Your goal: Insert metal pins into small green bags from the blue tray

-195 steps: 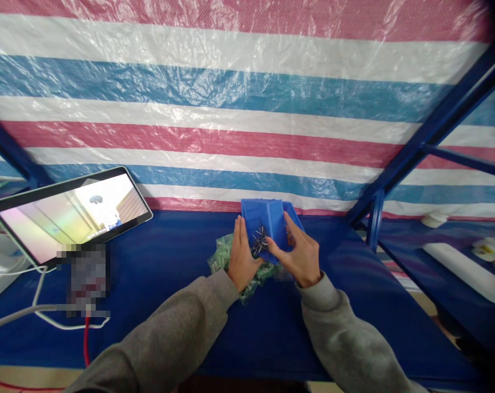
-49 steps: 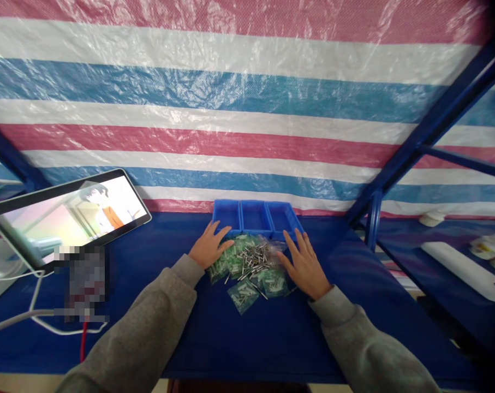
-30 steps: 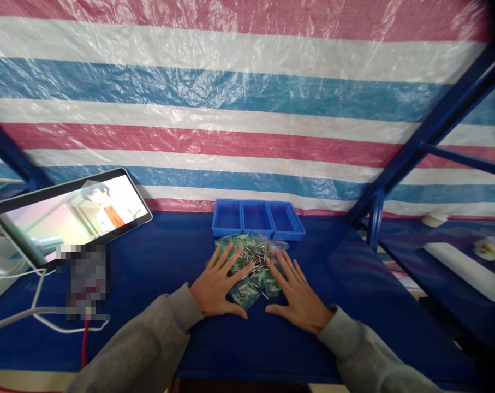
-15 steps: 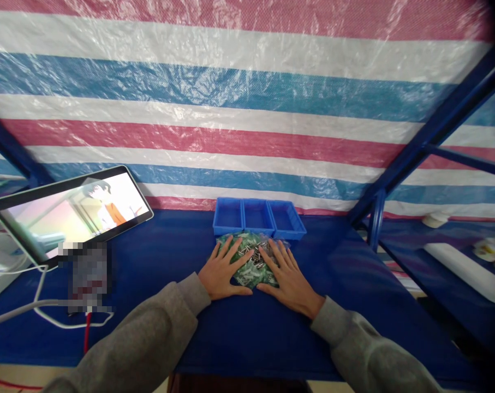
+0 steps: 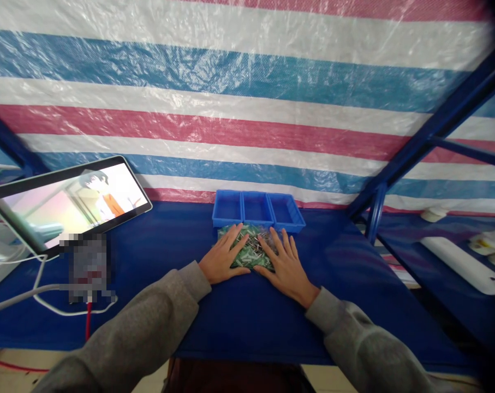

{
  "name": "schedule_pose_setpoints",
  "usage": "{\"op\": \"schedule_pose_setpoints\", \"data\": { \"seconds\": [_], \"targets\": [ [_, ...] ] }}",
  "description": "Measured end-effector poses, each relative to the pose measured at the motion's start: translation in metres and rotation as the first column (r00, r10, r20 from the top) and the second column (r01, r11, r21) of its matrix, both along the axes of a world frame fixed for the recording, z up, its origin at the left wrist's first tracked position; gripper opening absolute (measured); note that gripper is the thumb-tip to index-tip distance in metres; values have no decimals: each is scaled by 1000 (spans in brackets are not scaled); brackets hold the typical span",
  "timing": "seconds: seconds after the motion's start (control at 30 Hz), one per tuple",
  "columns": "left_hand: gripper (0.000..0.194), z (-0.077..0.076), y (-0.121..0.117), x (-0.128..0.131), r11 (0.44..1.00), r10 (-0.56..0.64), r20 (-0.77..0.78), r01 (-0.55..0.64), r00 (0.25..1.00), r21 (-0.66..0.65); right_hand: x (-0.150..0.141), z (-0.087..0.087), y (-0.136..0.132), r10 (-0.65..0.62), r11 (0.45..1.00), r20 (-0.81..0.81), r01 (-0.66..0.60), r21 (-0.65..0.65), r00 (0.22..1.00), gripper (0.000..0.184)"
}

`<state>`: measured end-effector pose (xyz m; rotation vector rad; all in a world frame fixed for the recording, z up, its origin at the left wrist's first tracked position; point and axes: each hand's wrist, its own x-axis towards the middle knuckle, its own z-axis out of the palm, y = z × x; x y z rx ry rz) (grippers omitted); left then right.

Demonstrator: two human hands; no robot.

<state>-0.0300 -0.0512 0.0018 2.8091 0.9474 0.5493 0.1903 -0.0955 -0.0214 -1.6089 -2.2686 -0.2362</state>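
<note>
Between my hands lies a heap of small green and clear pieces with metal screw-like pins, under what looks like clear plastic. My left hand rests on its left side, fingers stretched forward and close together, thumb out along the near edge. Covering the right side is my right hand, its fingers spread and its thumb pointing in toward the left one. Neither hand grips anything. Parts of the heap are hidden under the fingers. Just behind it stand three joined blue bins.
A tablet showing a cartoon leans at the left, with a blurred-out device and a white cable before it. The blue table ends close to me. Blue frame posts and a striped sheet stand behind.
The fingers of my left hand have drawn closer together. My right hand has shifted slightly inward, and the heap looks a little more compact. The camera has tilted down slightly.
</note>
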Motion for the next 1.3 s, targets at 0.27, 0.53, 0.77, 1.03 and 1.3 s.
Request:
{"op": "schedule_pose_setpoints", "data": {
  "seconds": [0.27,0.53,0.77,1.03,1.3],
  "targets": [
    [77,0,2,-2,999,-43,-17,44,999,22,0,2,-6,-26,1000,-7,26,-10,1000,74],
    [53,-3,1,-4,992,-62,-86,71,994,107,0,2,-18,-34,999,-5,34,-35,999,80],
    [47,0,-5,-5,990,-75,-112,87,991,109,-1,-2,-18,-3,998,-7,2,-57,1000,80],
    [40,2,-5,-6,995,-85,-60,88,995,53,1,-1,-3,57,995,2,-57,-81,998,80],
    [54,2,-7,-7,994,12,-79,-4,997,110,2,0,-5,33,997,-10,-34,-64,999,83]
  ]
}}
